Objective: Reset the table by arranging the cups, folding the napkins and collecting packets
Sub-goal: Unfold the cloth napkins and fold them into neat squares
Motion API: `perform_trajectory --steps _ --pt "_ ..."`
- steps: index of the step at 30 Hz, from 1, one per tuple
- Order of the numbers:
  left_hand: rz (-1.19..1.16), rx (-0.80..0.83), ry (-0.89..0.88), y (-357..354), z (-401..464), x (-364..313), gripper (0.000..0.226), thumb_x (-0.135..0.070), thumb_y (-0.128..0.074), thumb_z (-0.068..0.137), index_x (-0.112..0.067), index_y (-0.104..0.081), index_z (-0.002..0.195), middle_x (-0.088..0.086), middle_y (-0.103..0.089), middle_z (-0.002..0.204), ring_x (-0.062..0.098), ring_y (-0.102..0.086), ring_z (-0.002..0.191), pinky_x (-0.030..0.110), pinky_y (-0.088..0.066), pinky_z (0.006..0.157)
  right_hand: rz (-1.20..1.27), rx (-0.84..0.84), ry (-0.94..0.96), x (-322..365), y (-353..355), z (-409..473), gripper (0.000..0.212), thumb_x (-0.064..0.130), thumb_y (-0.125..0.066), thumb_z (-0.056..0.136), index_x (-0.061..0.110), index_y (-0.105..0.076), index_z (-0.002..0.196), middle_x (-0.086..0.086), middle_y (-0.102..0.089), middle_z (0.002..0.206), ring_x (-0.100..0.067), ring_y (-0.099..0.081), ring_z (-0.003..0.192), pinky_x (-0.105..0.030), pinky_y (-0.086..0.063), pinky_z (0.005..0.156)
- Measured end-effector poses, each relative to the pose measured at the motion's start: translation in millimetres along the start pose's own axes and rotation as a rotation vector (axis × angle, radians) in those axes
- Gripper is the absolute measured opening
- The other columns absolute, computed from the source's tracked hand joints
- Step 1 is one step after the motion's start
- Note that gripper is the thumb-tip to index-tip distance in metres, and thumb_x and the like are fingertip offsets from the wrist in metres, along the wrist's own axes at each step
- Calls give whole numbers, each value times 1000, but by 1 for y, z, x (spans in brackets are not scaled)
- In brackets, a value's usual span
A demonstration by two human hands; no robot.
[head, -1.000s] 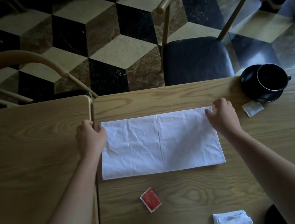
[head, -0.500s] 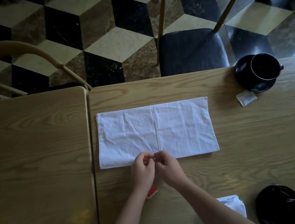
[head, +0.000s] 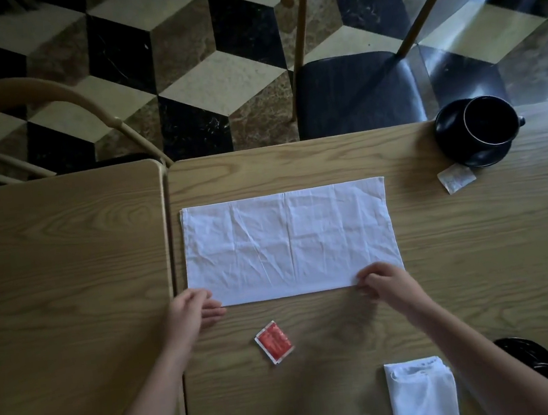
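A: Head view, item one: white cloth napkin (head: 291,243)?
B: Flat on the wooden table (head: 476,234), long axis left to right.
A: Hands?
B: Left hand (head: 192,312) pinches the near left corner; right hand (head: 383,281) pinches the near right corner, fingers curled.

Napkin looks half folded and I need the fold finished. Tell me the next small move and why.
Probably lift the near edge and fold it away to the far edge. The napkin lies flat as a long rectangle, and the left hand and right hand are at its two near corners, seemingly pinching them, well placed for that fold.
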State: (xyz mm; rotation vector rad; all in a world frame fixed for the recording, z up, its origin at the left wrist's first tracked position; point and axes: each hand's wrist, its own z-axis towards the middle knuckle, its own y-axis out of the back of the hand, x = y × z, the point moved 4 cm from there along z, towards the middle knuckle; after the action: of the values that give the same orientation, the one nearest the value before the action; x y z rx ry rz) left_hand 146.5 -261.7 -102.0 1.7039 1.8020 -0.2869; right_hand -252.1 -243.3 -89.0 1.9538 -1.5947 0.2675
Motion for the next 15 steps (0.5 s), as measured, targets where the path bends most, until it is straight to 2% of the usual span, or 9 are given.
perform_trajectory --steps 4,7,10,12,14,15 --pt "-98 -24 76 12 9 7 21 -17 -58 93 3 -62 93 26 -73 79 38 -75 71 34 -61 54 40 -54 -49 -5 36 6 24 -4 -50 87 4 -73 88 -26 -75 96 -28 -68 77 -37 -53 72" --pt "-88 -83 104 7 7 5 18 -18 -58 90 0 -63 89 20 -74 72 33 -74 64 29 -58 49 -49 -32 -73 3 36 9 22 -2 -49 87 -1 -70 89 -25 -75 92 -28 -69 73 -40 -57 71" --pt "-53 -319 -19 -4 -13 -6 13 -18 -52 81 -9 -59 75 13 -64 61 24 -59 49 28 -44 48 -242 4 -45 27 39 15 17 4 -53 86 -1 -69 85 -15 -74 76 -23 -66 59 -38 -59 61" --pt "-65 -419 -67 -34 -41 -12 13 -22 -50 76 -13 -55 67 5 -55 58 21 -47 49 31 -37 52 -428 -103 102 58 48 22 13 10 -55 84 10 -68 85 -3 -72 75 -19 -65 61 -29 -52 55" --pt "-210 -335 73 -89 -66 -7 18 -22 -52 82 -15 -56 66 -1 -54 51 16 -48 44 25 -36 46 -578 -284 320 95 57 32 16 13 -58 83 16 -67 96 -1 -68 89 -23 -64 83 -28 -44 66" --pt "-333 -224 205 -123 -77 -4 24 -23 -53 88 -15 -57 66 -2 -56 48 14 -51 40 22 -37 42 -626 -338 432 112 59 40 20 13 -60 84 15 -66 103 -5 -66 101 -27 -60 96 -30 -43 73"
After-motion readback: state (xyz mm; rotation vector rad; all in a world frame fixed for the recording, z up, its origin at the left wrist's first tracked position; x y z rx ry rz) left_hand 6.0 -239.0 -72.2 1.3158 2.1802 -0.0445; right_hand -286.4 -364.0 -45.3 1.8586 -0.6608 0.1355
